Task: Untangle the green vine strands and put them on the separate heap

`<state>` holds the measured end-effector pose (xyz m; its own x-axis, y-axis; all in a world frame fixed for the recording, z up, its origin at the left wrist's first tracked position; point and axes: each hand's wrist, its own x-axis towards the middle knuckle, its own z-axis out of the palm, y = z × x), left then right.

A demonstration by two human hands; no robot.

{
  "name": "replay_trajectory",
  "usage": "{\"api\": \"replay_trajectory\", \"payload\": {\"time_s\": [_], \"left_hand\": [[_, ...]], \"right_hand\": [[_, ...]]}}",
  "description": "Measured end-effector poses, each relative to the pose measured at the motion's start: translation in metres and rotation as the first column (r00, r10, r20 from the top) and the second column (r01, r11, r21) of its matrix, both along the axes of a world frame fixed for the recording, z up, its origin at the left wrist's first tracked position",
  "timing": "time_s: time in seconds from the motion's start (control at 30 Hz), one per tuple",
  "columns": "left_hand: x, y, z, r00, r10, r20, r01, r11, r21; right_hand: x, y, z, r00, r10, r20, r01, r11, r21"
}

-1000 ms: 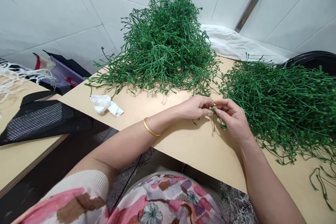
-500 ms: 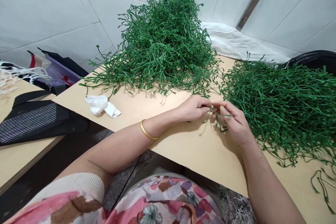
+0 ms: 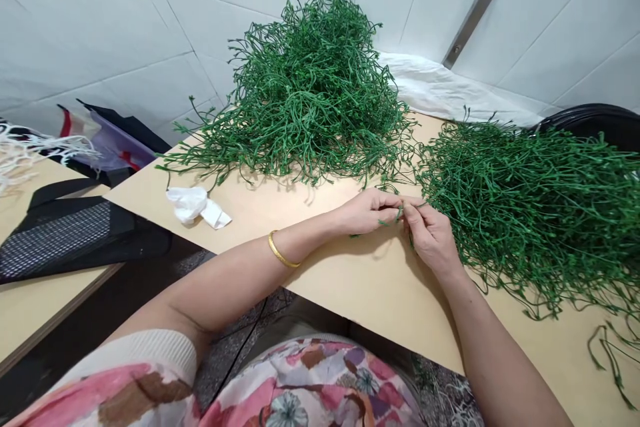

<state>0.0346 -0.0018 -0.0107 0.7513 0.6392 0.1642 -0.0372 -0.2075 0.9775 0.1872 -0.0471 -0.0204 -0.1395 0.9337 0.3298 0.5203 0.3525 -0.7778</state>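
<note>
Above the pale tabletop (image 3: 350, 273), my left hand (image 3: 369, 211) pinches a thin green plastic stem (image 3: 390, 221), with short green ends showing at its fingers. My right hand (image 3: 429, 230) is closed on the same stem piece, its fingertips meeting those of my left hand. A large heap of green stems (image 3: 320, 93) stands behind my hands. Another green pile (image 3: 540, 207) lies just right of my right hand. The exact joint between the fingers is hidden.
A crumpled white tissue (image 3: 193, 205) lies at the table's left. Black mesh material (image 3: 60, 233) and white stems (image 3: 45, 147) rest on a second table at far left. White cloth (image 3: 440, 93) lies along the tiled wall. Loose green stems (image 3: 613, 360) lie at lower right.
My right hand has shifted slightly left and closed its fingers against my left fingertips. The green strands that hung spread between the hands are now mostly hidden. The view has tilted slightly.
</note>
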Motion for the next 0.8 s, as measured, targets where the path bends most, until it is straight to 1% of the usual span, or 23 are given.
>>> {"api": "replay_trajectory", "payload": {"time_s": [0.07,0.17,0.27,0.33,0.37,0.43,0.47,0.53,0.6,0.63,0.7,0.77,0.8], "left_hand": [[0.001,-0.002,0.000,0.999,0.032,-0.011,-0.032,0.999,0.000],[0.002,-0.002,-0.002,0.994,0.091,-0.060,-0.089,0.995,0.046],[0.003,-0.001,-0.004,0.988,0.115,-0.106,-0.102,0.987,0.124],[0.002,-0.001,-0.003,0.987,0.108,-0.117,-0.087,0.982,0.166],[0.001,-0.002,-0.002,0.988,0.099,-0.116,-0.078,0.982,0.174],[0.000,-0.006,0.002,0.992,0.076,-0.099,-0.058,0.983,0.172],[0.000,-0.008,0.004,0.995,0.052,-0.083,-0.037,0.984,0.174],[0.001,-0.012,0.007,0.999,-0.023,-0.038,0.030,0.978,0.205],[0.003,-0.014,0.008,0.997,-0.073,0.004,0.070,0.962,0.264],[0.004,-0.013,0.007,0.998,-0.065,0.013,0.058,0.954,0.293],[0.004,-0.007,0.003,0.999,0.035,-0.007,-0.031,0.943,0.332],[0.002,0.002,-0.002,0.989,0.139,-0.056,-0.110,0.927,0.359],[0.000,0.005,-0.005,0.982,0.174,-0.070,-0.136,0.917,0.375]], "right_hand": [[-0.002,0.000,0.000,0.997,-0.058,0.043,0.056,0.998,0.039],[-0.004,-0.001,-0.001,0.968,-0.165,0.187,0.133,0.976,0.170],[-0.004,-0.002,-0.002,0.910,-0.240,0.338,0.134,0.941,0.310],[-0.004,-0.003,0.000,0.889,-0.251,0.382,0.119,0.934,0.337],[-0.005,-0.004,0.001,0.893,-0.242,0.380,0.117,0.939,0.323],[-0.005,-0.004,0.005,0.924,-0.202,0.325,0.125,0.962,0.244],[-0.004,-0.005,0.006,0.946,-0.180,0.269,0.133,0.974,0.183],[-0.002,-0.004,0.008,0.982,-0.140,0.125,0.135,0.990,0.044],[0.001,-0.002,0.008,0.990,-0.135,-0.026,0.133,0.988,-0.072],[0.002,-0.002,0.009,0.984,-0.148,-0.096,0.137,0.985,-0.106],[0.005,-0.003,0.011,0.959,-0.196,-0.207,0.172,0.977,-0.126],[0.008,-0.006,0.017,0.940,-0.242,-0.242,0.223,0.969,-0.104],[0.011,-0.007,0.021,0.942,-0.261,-0.213,0.251,0.965,-0.069]]}}
